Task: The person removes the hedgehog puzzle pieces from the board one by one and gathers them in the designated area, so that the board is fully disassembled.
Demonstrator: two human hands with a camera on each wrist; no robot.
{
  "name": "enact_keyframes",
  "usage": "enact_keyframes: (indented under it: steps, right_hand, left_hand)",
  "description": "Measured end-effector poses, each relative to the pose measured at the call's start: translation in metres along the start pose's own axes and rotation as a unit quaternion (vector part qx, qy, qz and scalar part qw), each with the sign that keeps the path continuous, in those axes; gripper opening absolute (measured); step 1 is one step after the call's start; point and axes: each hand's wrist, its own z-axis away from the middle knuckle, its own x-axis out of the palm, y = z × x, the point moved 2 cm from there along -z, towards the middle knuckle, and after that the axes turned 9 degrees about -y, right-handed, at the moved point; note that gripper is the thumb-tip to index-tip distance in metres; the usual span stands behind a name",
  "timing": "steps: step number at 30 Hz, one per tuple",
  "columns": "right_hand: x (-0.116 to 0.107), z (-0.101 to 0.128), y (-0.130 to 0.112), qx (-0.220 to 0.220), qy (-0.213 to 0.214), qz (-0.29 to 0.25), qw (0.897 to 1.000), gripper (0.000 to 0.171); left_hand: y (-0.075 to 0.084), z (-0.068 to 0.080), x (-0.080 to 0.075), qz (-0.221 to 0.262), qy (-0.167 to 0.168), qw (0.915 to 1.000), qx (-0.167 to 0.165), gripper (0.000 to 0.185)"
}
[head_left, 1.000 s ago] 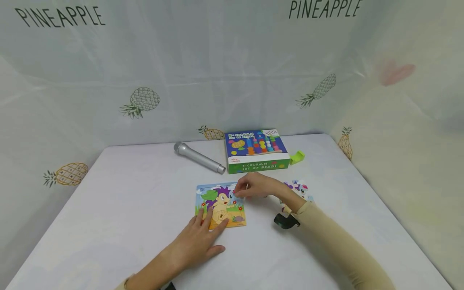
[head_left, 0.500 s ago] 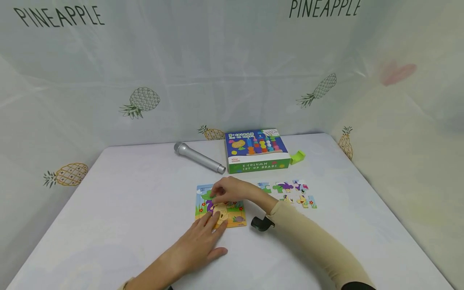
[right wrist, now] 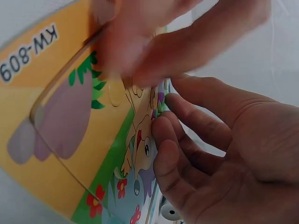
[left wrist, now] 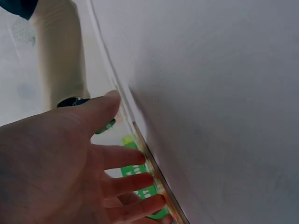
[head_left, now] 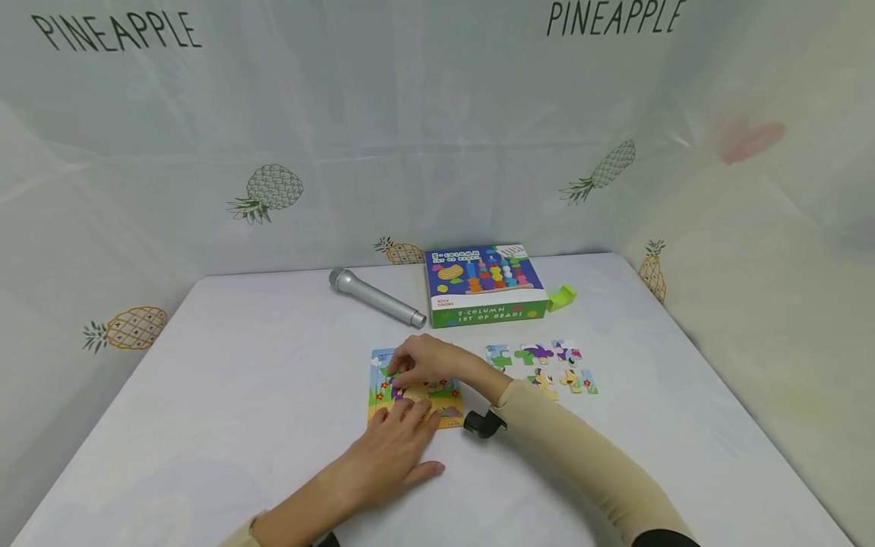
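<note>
A hedgehog jigsaw board lies flat at mid-table. My left hand rests on its near edge, fingers spread and thumb out to the side. The left wrist view has those fingertips along the board's thin edge. Over the board's upper left, my right hand bends its fingers down. In the right wrist view its thumb and fingertips meet at a small purple and green puzzle piece against the picture, mostly hidden by the fingers. Several loose puzzle pieces lie right of the board.
Behind the board stands a bead-set box, with a small lime-green object at its right side. A silver toy microphone lies left of the box. White cloth with pineapple prints hangs around the table.
My right hand has moved left from the board's right edge to its upper left, uncovering loose pieces. My left hand has shifted slightly right along the near edge.
</note>
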Motion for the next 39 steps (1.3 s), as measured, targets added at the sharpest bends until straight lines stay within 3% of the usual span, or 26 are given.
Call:
enact_keyframes:
  steps: [8, 21, 39]
  right_hand:
    - [-0.0025, -0.0034, -0.0017, 0.013, -0.005, -0.007, 1.0, 0.019]
    - [-0.0032, -0.0036, 0.0022, 0.018, -0.008, -0.022, 1.0, 0.02]
    - [-0.0079, 0.0042, -0.0018, -0.018, -0.011, -0.041, 0.999, 0.014]
  left_hand:
    - [0.0021, -0.0006, -0.0023, -0.01, -0.029, 0.9995, -0.001, 0.067]
    - [0.0004, -0.0032, -0.0021, -0.028, -0.02, 0.9994, 0.009, 0.066]
    - [0.0008, -0.0032, -0.0014, -0.013, -0.034, 0.9993, 0.007, 0.066]
